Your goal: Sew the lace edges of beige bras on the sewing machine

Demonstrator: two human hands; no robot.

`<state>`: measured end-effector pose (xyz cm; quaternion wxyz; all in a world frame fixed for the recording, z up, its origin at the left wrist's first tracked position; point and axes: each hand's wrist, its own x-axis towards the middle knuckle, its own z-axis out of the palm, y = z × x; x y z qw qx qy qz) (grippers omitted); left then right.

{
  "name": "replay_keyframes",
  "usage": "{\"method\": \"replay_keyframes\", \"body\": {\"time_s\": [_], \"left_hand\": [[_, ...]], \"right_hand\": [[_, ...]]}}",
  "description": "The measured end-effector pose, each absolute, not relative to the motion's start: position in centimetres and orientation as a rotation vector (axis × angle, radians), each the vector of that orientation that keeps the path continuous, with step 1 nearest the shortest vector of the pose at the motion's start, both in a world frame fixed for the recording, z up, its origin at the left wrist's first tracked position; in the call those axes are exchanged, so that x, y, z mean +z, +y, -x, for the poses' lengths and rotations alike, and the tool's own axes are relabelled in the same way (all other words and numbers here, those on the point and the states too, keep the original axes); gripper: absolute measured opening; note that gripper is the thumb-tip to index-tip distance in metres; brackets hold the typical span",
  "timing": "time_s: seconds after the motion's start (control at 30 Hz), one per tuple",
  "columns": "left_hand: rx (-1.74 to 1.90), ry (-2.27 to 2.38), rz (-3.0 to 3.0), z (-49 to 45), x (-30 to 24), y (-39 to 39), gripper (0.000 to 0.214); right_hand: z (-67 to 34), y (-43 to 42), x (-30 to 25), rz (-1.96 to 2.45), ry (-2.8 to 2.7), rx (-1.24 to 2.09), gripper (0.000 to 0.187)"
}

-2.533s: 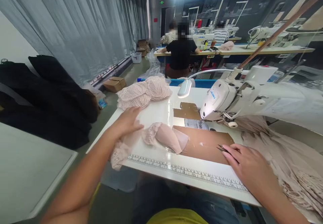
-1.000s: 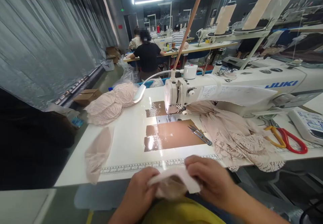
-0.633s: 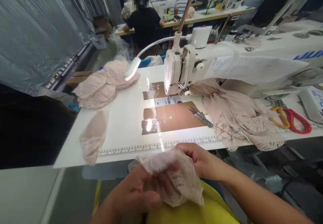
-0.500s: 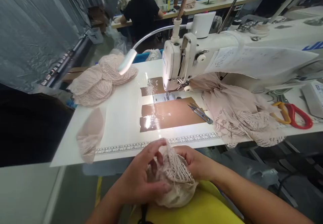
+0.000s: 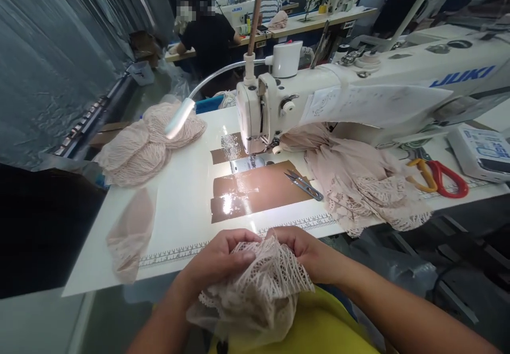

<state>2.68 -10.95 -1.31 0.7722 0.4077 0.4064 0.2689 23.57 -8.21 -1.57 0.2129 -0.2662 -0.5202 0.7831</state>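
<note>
A bunched piece of pale pink lace fabric (image 5: 263,290) hangs over my lap at the table's front edge. My left hand (image 5: 223,258) is closed on its upper left side, thumb lying on top of the lace. On the upper right side, my right hand (image 5: 305,250) grips the same piece; its fingertips are partly hidden by the fabric. Beyond the hands, thread snips (image 5: 305,185) lie on a brown taped patch (image 5: 255,189) in front of the sewing machine's needle area (image 5: 252,160).
The white JUKI sewing machine (image 5: 330,99) stands behind, with a lamp (image 5: 180,119) at its left. Pink lace fabric (image 5: 370,178) and red-and-orange-handled scissors (image 5: 448,178) lie at right. Lace bundles (image 5: 147,144) and a sheer piece (image 5: 133,232) lie left. A co-worker (image 5: 207,35) sits beyond.
My left hand has closed from spread fingers onto the lace. The fabric is spread wider and lower between both hands. The camera view has shifted to the right.
</note>
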Motion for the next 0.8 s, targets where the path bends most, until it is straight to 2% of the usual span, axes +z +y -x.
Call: {"method": "replay_keyframes", "body": {"time_s": [0.13,0.27,0.4,0.47,0.57,0.7,0.8], "left_hand": [[0.567,0.893,-0.916,-2.8,-1.4,-11.0,0.038],[0.734,1.080,-1.355,-2.3,0.3,-11.2,0.028],[0.628,1.020,-1.810,-2.5,2.2,-12.0,0.025],[0.590,0.908,-1.994,-3.0,2.4,-12.4,0.020],[0.730,1.005,-2.112,-4.2,1.7,-12.7,0.022],[0.877,1.297,-1.873,-6.0,0.4,-12.5,0.027],[0.984,1.330,-1.608,-7.1,-0.4,-12.1,0.031]], "right_hand": [[-24.4,-7.9,-2.0,0.935,-1.456,1.982,0.029],[-24.7,-7.7,-2.4,1.039,-1.492,1.786,0.024],[-25.1,-7.5,-2.7,1.098,-1.640,1.595,0.057],[-25.2,-7.7,-2.8,1.078,-1.680,1.503,0.062],[-25.4,-8.0,-2.7,0.995,-1.657,1.432,0.054],[-25.4,-8.1,-2.3,0.872,-1.692,1.388,0.033],[-25.7,-8.1,-2.0,0.769,-1.677,1.557,0.039]]}}
